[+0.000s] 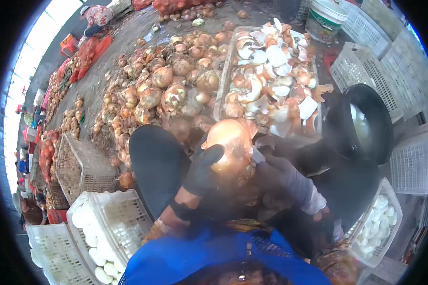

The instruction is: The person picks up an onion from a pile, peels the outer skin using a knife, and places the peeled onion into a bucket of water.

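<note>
A large unpeeled onion (pixel 230 146) is in my left hand (pixel 203 169), which wears a dark glove, its thumb across the skin. On the onion's right side, my gloved right hand (pixel 283 178) grips a small knife (pixel 258 155), whose short blade is at or close to the onion's surface. Mist or a smudge blurs the lower part of both hands. Just beyond the onion lies a shallow plastic crate (pixel 224 76) heaped with onion skins and cut layers (pixel 278 85). To its left spreads a big pile of unpeeled onions (pixel 174 96).
White crates (pixel 108 203) of peeled onions stand at lower left, another (pixel 396 228) at lower right. A black bucket (pixel 388 121) holds pale pieces at right. Empty-looking crates (pixel 353 53) and a white bucket (pixel 327 17) are behind. A person (pixel 96 17) bends at upper left.
</note>
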Available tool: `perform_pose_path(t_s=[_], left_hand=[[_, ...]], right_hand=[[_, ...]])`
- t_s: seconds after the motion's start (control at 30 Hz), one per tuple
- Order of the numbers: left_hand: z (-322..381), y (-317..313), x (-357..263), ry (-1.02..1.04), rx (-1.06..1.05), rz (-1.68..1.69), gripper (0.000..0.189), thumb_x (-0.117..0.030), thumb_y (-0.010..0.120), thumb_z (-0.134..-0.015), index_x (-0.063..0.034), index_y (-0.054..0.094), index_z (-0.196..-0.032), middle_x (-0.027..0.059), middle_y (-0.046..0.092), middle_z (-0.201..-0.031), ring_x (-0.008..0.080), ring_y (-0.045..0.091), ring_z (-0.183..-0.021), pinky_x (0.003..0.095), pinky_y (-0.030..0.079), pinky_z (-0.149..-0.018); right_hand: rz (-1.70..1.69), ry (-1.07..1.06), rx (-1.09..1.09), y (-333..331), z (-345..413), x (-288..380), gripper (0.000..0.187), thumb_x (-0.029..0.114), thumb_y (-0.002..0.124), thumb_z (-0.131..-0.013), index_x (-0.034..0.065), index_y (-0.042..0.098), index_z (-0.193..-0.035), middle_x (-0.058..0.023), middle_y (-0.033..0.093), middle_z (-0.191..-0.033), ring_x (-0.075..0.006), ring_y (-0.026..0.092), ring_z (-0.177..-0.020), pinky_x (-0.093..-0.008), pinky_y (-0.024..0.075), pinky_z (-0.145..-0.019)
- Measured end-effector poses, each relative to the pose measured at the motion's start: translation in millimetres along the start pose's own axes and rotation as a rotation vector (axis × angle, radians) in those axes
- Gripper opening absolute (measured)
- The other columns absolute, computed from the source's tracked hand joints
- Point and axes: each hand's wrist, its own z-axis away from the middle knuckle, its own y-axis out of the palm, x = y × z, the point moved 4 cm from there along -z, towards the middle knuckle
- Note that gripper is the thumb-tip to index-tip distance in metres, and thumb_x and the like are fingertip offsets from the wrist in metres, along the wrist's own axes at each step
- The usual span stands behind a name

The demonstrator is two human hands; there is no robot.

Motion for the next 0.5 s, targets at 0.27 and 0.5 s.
perform_pose_path(t_s=[0.27,0.5], left_hand=[[-2,4,-12,0.45,-0.08,-0.476,0.053,-0.012,0.064,-0.078,0.0014,0.047,-0.126,0.0123,0.058,-0.114,0.0226,0.059,-0.101,0.0327,0.051,-0.084],[-13,9,-10,0.132,-0.059,-0.227,0.054,-0.016,0.067,-0.077,0.0022,0.049,-0.124,0.0117,0.059,-0.111,0.0201,0.06,-0.098,0.0328,0.05,-0.084]], right_hand=[[-0.062,-0.07,-0.092,34,-3,-11,0.03,0.029,0.043,-0.097,0.0019,0.052,-0.087,-0.0034,0.051,-0.07,-0.0135,0.053,-0.069,-0.0299,0.0409,-0.058],[0.646,-0.813,-0.224,17,-8,-26,0.025,0.028,0.044,-0.097,0.0053,0.05,-0.09,-0.0041,0.05,-0.067,-0.0162,0.05,-0.052,-0.0293,0.0407,-0.046]])
